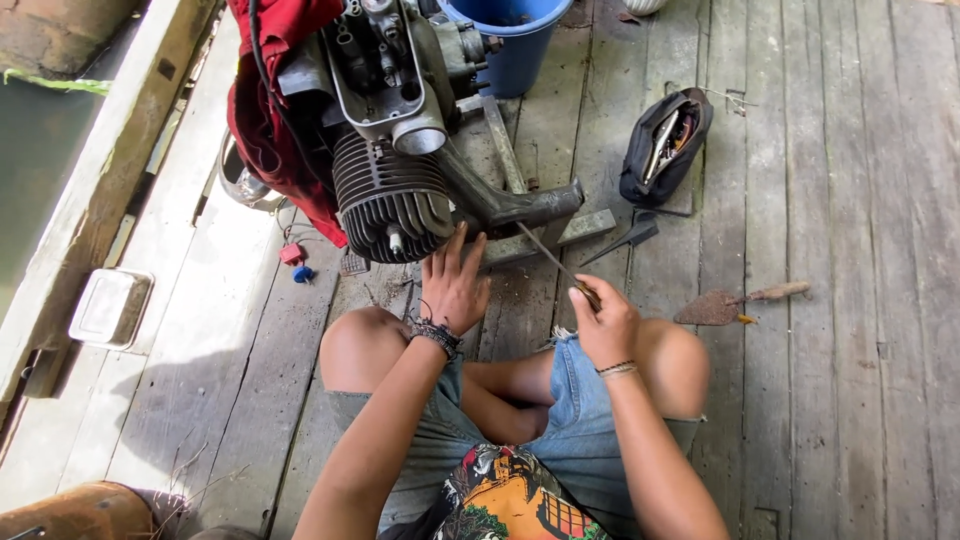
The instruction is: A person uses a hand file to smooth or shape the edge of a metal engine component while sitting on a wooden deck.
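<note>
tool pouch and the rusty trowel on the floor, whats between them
In the head view, only bare wooden planks lie between the black tool pouch and the rusty trowel. The dark metal wedge sits off to the left of that stretch.

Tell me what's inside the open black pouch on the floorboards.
The black pouch lies unzipped, showing several metal tools with silvery shafts and something reddish beside them. Their types are too small to tell, and whatever sits deeper is hidden by the pouch's sides.

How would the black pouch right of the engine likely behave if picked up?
The pouch looks soft, so it would probably sag. It lies open with tools showing, so they might slide out. The metal inside likely makes it heavy for its size.
</note>
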